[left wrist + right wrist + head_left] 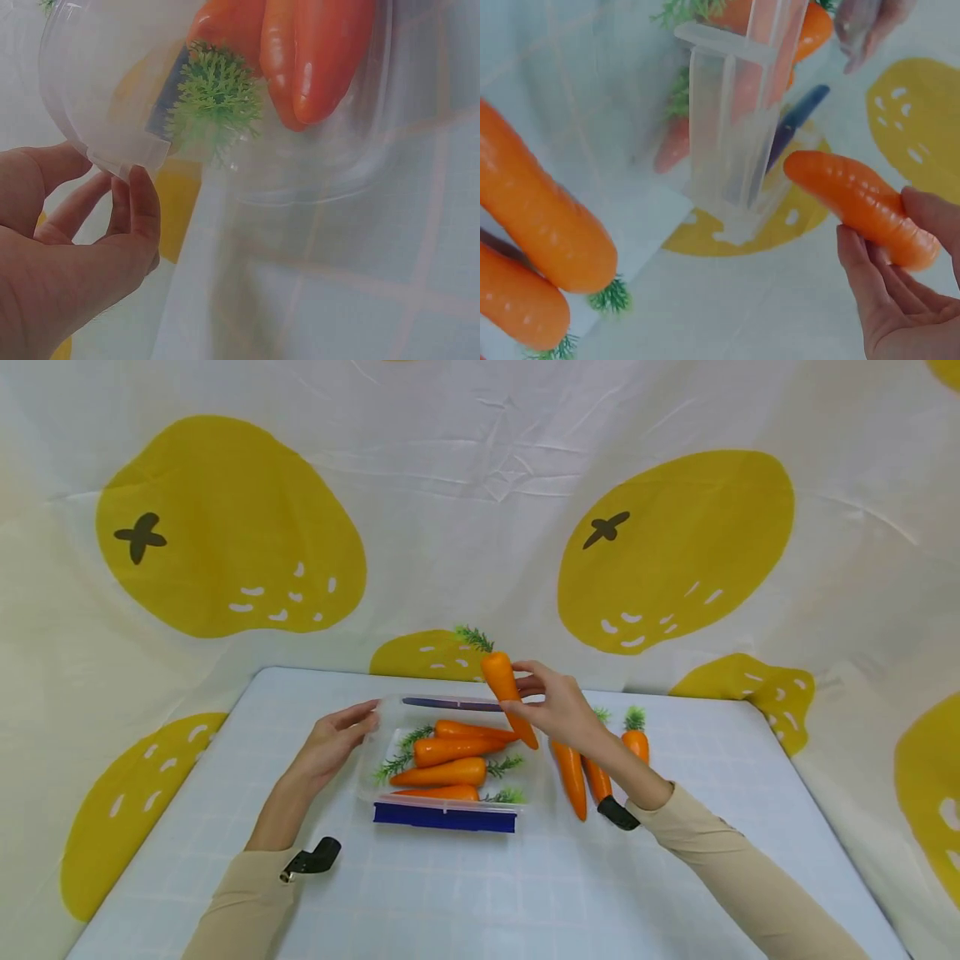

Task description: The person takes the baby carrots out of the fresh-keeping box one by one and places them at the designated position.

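Observation:
A clear plastic food container (366, 787) with blue clips stands on the table, several orange toy carrots (453, 750) with green tops lying inside. My left hand (335, 745) is at its left side; in the left wrist view, thumb and fingers (142, 206) pinch the rim. Above the container's right side, my right hand (557, 703) holds another carrot (498, 675) between thumb and fingers, leafy top up and to the left, tip down. In the right wrist view this carrot (855, 191) is apart from the container wall (712, 120).
Right of the container lie three more carrots (570, 777), partly behind my right forearm. The blue clip (446, 817) on the near side hangs outward. A white cloth (465, 527) printed with yellow fruit rises behind the table (450, 893).

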Tool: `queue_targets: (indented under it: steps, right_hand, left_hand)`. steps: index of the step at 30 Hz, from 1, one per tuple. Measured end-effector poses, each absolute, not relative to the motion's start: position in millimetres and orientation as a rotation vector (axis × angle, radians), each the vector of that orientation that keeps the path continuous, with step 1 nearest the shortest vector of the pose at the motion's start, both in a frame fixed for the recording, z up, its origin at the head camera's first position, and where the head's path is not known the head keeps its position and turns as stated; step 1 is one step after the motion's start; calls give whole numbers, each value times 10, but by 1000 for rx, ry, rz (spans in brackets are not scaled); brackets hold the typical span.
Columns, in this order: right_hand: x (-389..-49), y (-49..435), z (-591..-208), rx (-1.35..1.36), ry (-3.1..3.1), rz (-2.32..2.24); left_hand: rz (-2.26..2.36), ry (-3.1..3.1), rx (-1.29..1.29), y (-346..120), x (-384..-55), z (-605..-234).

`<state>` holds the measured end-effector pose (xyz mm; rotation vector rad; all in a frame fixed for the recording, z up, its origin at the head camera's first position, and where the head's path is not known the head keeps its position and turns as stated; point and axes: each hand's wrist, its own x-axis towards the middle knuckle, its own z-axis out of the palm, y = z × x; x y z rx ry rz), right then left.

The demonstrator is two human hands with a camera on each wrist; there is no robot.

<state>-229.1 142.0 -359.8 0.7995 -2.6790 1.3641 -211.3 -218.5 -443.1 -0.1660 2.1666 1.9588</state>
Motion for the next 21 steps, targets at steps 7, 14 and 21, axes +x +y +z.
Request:
queue_targets:
  steps: [7, 14, 21]
  right_hand:
    - [-2283, 1617, -3514, 622, -2686, 1377]
    - [-2259, 1806, -3507, 500, -2704, 1406]
    - [-2205, 2029, -3577, 365, -2729, 1468]
  left_hand:
    - [1963, 2161, -171, -2174, -2102, -4406]
    - [1969, 2151, -173, -2184, -2106, -4424]
    - [1962, 2153, -188, -2180, -2117, -4444]
